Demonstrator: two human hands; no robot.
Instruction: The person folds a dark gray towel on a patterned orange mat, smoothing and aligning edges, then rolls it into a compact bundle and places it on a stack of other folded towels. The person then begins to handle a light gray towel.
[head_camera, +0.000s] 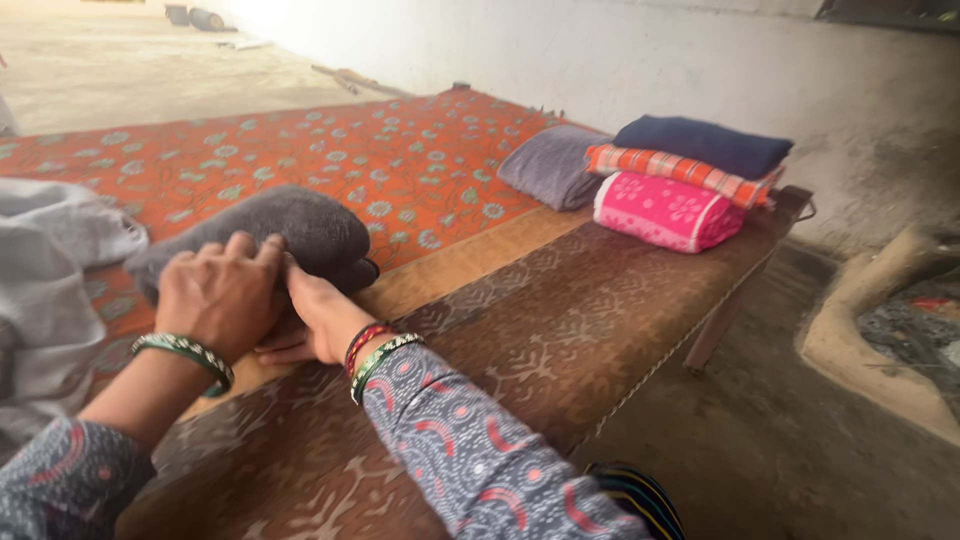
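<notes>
**Grey towel under both hands on the bed**

Grey towel (290, 232), rolled thick, lies on the orange floral sheet (400, 160) near the bed's front edge. I see my left hand (222, 295) pressing flat on it, fingers curled over, grip closed on nothing. My right hand (315, 318) lies open, tucked against its underside. Folded cloths (680, 175) sit well apart.
</notes>
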